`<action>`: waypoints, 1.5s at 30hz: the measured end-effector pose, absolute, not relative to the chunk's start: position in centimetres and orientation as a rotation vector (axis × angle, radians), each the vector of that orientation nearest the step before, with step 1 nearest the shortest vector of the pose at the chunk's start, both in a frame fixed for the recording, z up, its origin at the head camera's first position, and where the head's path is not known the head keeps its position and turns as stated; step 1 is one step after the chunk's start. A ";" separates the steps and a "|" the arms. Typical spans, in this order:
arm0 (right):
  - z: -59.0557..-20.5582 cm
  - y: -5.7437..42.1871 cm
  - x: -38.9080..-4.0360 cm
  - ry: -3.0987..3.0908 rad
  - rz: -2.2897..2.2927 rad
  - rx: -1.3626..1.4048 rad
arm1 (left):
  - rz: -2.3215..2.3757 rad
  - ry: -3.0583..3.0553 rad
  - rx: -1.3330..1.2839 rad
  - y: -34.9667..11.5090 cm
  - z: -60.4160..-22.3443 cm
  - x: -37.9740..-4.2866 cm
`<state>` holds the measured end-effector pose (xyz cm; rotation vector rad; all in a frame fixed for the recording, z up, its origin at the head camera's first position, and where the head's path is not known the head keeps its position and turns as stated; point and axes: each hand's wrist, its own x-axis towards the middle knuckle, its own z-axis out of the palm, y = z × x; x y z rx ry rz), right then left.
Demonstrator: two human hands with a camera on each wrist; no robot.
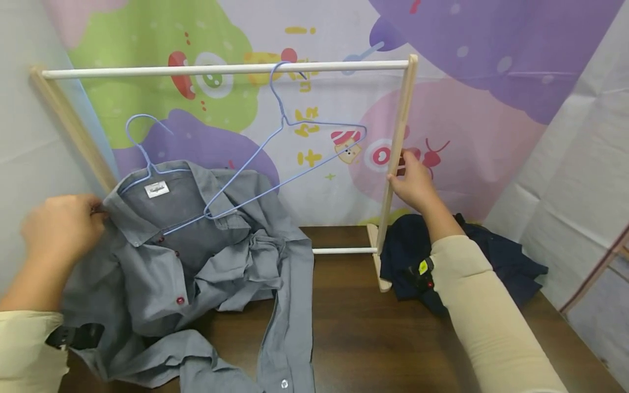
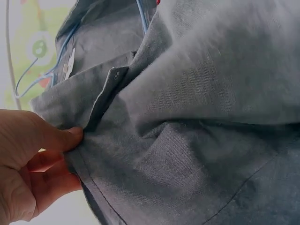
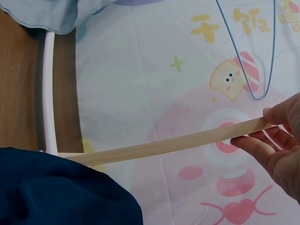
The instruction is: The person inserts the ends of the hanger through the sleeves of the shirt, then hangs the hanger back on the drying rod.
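Note:
A grey button-up shirt is draped on a blue wire hanger, whose hook stands free below the rack's white rail. My left hand pinches the shirt near the collar, thumb on top of the cloth in the left wrist view. A second blue hanger hangs by its hook from the rail, and its lower left corner overlaps the shirt. With thumb and fingers, my right hand grips the rack's right wooden post, partway up.
Dark navy clothing lies in a heap to the right of the rack's foot. The left wooden post is partly behind the shirt. A cartoon-print curtain hangs behind the brown table.

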<state>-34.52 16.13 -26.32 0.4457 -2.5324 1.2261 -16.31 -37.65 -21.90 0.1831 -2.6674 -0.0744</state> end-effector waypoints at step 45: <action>-26.4 16.0 -34.4 -2.535 1.226 0.427 | 0.119 -2.643 0.217 -37.9 -12.3 -19.8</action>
